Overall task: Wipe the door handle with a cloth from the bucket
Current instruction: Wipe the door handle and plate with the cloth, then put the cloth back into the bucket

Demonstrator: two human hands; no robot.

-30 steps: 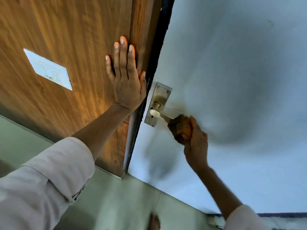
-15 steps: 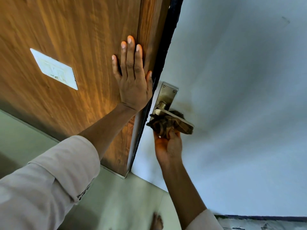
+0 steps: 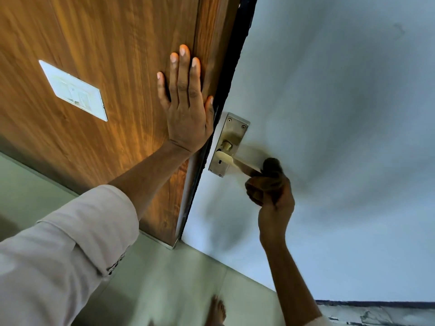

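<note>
A metal lever door handle (image 3: 231, 160) on a rectangular backplate (image 3: 231, 135) sits on the pale grey door (image 3: 329, 114). My right hand (image 3: 275, 208) grips a brown cloth (image 3: 264, 182) wrapped around the outer end of the lever. The inner part of the lever shows bare and bright. My left hand (image 3: 186, 107) lies flat with fingers spread on the brown wooden panel (image 3: 106, 67), just left of the door's black edge. The bucket is not in view.
A white switch plate (image 3: 74, 90) is set in the wooden panel. Pale green floor tiles (image 3: 164, 278) lie below. My bare foot (image 3: 217, 310) stands near the bottom edge. A dark skirting strip (image 3: 376, 303) runs at the lower right.
My right hand slid the cloth from the lever's base by the backplate out to its free end. The left hand stayed flat on the wooden panel.
</note>
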